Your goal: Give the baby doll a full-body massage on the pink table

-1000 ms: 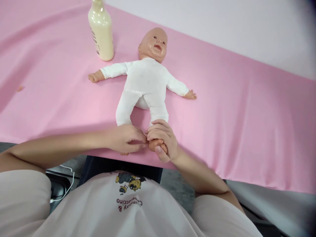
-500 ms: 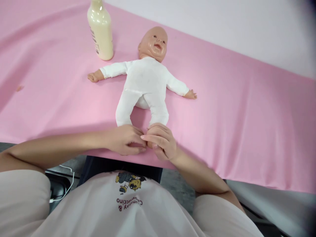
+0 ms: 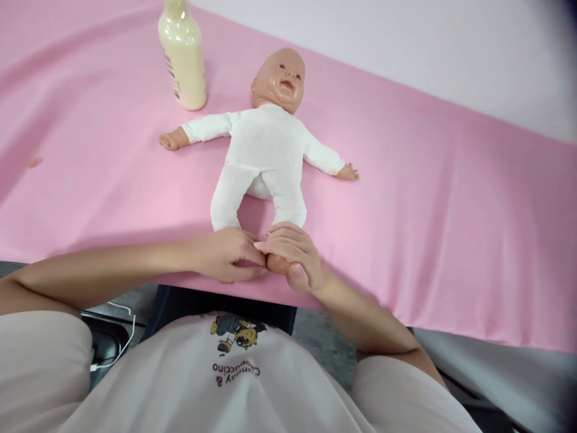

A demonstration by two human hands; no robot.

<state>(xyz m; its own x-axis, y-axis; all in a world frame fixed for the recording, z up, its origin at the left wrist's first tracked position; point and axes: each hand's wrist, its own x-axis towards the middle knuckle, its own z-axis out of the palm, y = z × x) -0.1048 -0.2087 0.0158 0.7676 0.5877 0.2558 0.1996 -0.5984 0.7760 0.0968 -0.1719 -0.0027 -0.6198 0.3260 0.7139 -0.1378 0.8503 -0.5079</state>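
Note:
A baby doll (image 3: 268, 138) in a white suit lies on its back, head away from me, with its arms spread and its legs toward me. My right hand (image 3: 300, 255) is wrapped around the doll's foot on the right, and the bare foot (image 3: 278, 264) shows between fingers and thumb. Over the other foot lies my left hand (image 3: 229, 254), fingers curled; only a bit of that foot peeks out below the palm. The fingertips of both hands meet near the right-hand foot. What the left fingers press on is partly hidden.
A pink cloth (image 3: 406, 198) covers the table. Left of the doll's head stands a bottle (image 3: 184, 63) of pale yellow liquid. A white surface (image 3: 406, 48) lies beyond the cloth. Below the table edge, a white cable (image 3: 134, 325) hangs by a black object.
My right thumb has shifted outward to the right along the doll's foot, so more of the foot shows. The left hand has hardly moved. Doll and bottle stay in place.

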